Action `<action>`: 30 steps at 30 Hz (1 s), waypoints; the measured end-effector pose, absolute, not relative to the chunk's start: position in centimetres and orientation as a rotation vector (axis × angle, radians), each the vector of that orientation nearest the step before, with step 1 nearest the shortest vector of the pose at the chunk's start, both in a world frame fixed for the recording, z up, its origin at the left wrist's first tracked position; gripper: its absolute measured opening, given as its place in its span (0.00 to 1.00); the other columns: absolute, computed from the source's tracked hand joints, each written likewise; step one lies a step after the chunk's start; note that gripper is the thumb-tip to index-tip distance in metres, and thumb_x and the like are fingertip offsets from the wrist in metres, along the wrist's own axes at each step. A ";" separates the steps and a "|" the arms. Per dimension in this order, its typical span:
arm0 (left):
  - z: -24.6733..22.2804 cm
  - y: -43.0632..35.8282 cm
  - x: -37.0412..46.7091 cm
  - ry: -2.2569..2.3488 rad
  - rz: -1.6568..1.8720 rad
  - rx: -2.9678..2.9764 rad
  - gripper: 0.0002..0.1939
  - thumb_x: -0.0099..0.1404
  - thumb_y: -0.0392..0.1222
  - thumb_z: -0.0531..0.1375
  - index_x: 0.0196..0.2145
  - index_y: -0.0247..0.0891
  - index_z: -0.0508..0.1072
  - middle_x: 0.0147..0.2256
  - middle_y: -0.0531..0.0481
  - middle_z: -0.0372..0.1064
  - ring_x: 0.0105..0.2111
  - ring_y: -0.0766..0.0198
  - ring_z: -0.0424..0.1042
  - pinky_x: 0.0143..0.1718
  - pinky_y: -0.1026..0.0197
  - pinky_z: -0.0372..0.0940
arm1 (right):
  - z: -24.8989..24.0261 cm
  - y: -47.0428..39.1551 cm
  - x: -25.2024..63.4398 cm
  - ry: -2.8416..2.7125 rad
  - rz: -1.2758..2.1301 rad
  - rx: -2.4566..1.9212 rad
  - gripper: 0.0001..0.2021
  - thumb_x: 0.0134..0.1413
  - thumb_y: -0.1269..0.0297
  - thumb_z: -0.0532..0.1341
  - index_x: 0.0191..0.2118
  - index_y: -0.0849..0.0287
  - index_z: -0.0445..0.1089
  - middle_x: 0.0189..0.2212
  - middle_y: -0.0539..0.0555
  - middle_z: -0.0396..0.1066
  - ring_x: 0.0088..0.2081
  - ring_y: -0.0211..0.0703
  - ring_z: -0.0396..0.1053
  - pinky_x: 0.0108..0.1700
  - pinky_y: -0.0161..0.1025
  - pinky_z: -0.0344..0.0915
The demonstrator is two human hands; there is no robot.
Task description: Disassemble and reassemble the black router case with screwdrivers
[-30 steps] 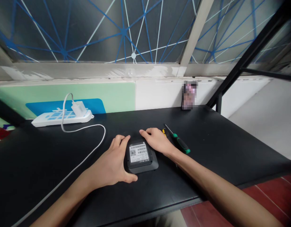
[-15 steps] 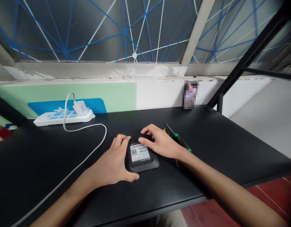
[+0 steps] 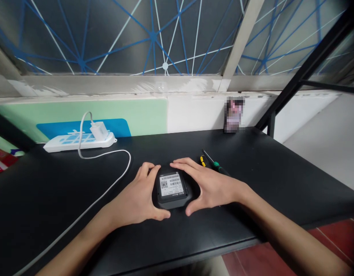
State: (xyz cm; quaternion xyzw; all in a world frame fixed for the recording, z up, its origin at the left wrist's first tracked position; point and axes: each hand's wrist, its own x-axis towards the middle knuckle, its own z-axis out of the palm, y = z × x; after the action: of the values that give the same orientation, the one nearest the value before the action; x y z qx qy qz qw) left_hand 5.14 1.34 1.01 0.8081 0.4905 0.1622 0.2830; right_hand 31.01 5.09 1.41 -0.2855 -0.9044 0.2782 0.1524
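A black square device [image 3: 171, 188] with a white printed label of barcodes and a QR code lies on the black table. My left hand [image 3: 139, 197] curves around its left side, thumb at the near edge and fingers at the far left corner. On the other side, my right hand [image 3: 207, 186] is spread in a wide C, thumb near the front right corner and fingertips by the far right corner. The device sits between both hands. Whether the fingertips press on it is hard to tell.
Right of the device are a green-handled screwdriver [image 3: 216, 165] and a small yellow item [image 3: 202, 161]. A white power strip [image 3: 70, 143] with a charger [image 3: 99, 131] stands back left, its cable [image 3: 104, 191] running forward. A pixelated upright object [image 3: 233, 115] leans against the wall.
My right hand has moved from above the device's far right corner to its right side, and its thumb has swung toward the near edge. My left hand stays in place.
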 end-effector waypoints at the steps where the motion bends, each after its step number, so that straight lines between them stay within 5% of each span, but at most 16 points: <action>1: 1.0 1.3 5.1 1.313 0.439 2.158 0.48 0.46 0.49 0.72 0.62 0.45 0.57 0.55 0.44 0.52 0.57 0.40 0.62 0.54 0.40 0.68 | 1.4 5.0 31.0 -2.599 0.799 -0.814 0.56 0.40 0.49 0.75 0.71 0.49 0.45 0.67 0.61 0.52 0.67 0.61 0.58 0.67 0.54 0.60; 30: 1.1 1.1 5.2 1.346 0.349 2.154 0.55 0.48 0.51 0.70 0.68 0.42 0.48 0.60 0.39 0.49 0.60 0.36 0.59 0.56 0.38 0.67 | 1.2 5.0 30.7 -2.553 0.816 -0.884 0.57 0.40 0.52 0.74 0.72 0.52 0.43 0.65 0.62 0.53 0.65 0.59 0.58 0.66 0.53 0.61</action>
State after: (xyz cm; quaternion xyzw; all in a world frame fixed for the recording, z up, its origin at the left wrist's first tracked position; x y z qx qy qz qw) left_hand 5.23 1.12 1.07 0.8053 0.5032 0.1305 0.2851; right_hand 30.69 5.05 1.21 -0.3093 -0.8932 0.2853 0.1589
